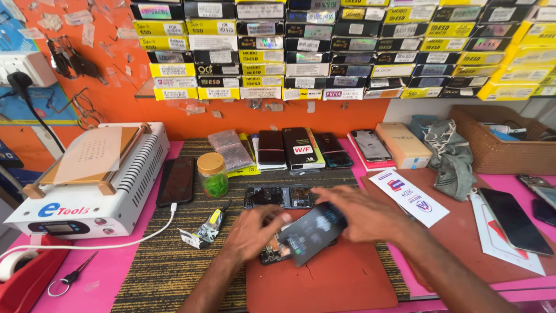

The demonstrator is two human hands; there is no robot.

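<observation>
My left hand and my right hand both grip a dark phone screen panel, held tilted just above a red work mat. Under the panel, an opened phone body with bare circuitry lies on the mat, partly hidden by my left hand. Another opened phone frame with exposed boards lies just behind my hands on the striped mat.
A white heating machine stands at left. Around it: a black phone, a jar with green contents, a small tool, scissors, a tape roll. Phones and boxes line the back. A wicker basket, cloth and phone sit right.
</observation>
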